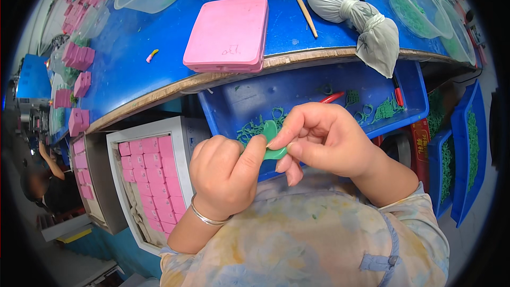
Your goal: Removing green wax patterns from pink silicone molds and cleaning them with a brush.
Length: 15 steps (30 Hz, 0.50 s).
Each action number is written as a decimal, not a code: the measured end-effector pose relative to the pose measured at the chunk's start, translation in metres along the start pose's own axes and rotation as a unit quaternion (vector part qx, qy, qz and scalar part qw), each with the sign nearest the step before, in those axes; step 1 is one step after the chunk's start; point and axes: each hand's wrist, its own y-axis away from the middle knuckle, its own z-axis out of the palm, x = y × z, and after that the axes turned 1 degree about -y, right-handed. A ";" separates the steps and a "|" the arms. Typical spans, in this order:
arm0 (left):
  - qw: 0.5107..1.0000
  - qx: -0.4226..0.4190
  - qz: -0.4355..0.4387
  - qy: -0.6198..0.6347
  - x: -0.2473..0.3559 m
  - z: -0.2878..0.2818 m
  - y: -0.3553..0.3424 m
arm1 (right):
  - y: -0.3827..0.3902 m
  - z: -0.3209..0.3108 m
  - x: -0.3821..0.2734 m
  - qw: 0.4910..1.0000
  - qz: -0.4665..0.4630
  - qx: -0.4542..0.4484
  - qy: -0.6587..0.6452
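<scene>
Over a blue plastic tray [249, 95], both hands meet around a small smooth green piece [275, 153] that looks like wax or soft plastic. My left hand [226, 172], with a bangle on its wrist, is closed on the piece's left side, its fingers curled. From the right, the thumb and index finger of my right hand [334, 141] pinch at the same piece; its other fingers are bent loosely below. Fingers cover part of the piece, so its full shape is hidden. Green lattice-like pieces [387, 110] and a red-handled tool [332, 97] lie in the tray.
On the blue bench, a pink square block [228, 32] sits near the wooden edge, with a wooden stick [304, 15] and a tied white cloth bag [329, 0] beyond. A drawer [183, 133] at left holds pink blocks. Blue trays [473, 175] stand right. Another person [53, 186] is far left.
</scene>
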 end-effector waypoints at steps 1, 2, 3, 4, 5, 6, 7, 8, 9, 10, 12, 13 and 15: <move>1.000 -0.003 0.000 0.002 0.000 0.000 0.000 | 0.000 0.000 0.001 1.000 0.000 0.000 0.000; 1.000 -0.003 0.000 0.002 0.000 -0.001 -0.001 | -0.001 -0.001 0.002 1.000 -0.002 -0.001 -0.011; 1.000 -0.008 -0.001 -0.004 0.000 -0.001 -0.001 | -0.001 -0.001 0.002 1.000 -0.005 -0.003 -0.021; 1.000 -0.014 -0.001 -0.010 0.000 -0.002 -0.002 | -0.002 0.000 0.003 1.000 -0.005 -0.003 -0.021; 1.000 -0.014 -0.001 -0.010 0.001 -0.002 -0.002 | -0.002 0.002 0.003 1.000 -0.013 0.010 -0.005; 1.000 -0.021 0.000 -0.015 0.002 -0.003 -0.003 | -0.002 0.003 0.004 0.999 -0.022 0.024 0.010; 0.999 -0.028 0.001 -0.019 0.002 -0.003 -0.003 | -0.002 0.003 0.004 0.999 -0.022 0.024 0.010; 0.999 -0.028 0.001 -0.019 0.002 -0.003 -0.003 | -0.002 0.003 0.005 0.999 -0.027 0.031 0.028; 0.999 -0.027 0.002 -0.023 0.002 -0.003 -0.003 | -0.002 0.003 0.006 0.998 -0.032 0.038 0.047; 0.999 -0.025 0.003 -0.026 0.001 -0.003 -0.003 | -0.002 0.003 0.006 0.998 -0.031 0.038 0.046; 0.999 -0.025 0.008 -0.029 0.002 -0.003 -0.003 | -0.002 0.003 0.004 0.997 -0.034 0.038 0.065; 0.999 -0.025 0.013 -0.031 0.002 -0.003 -0.003 | -0.002 0.002 0.007 0.997 -0.034 0.038 0.065; 0.999 -0.028 0.013 -0.032 0.003 -0.003 -0.003 | -0.003 0.000 0.013 0.977 -0.109 0.035 0.180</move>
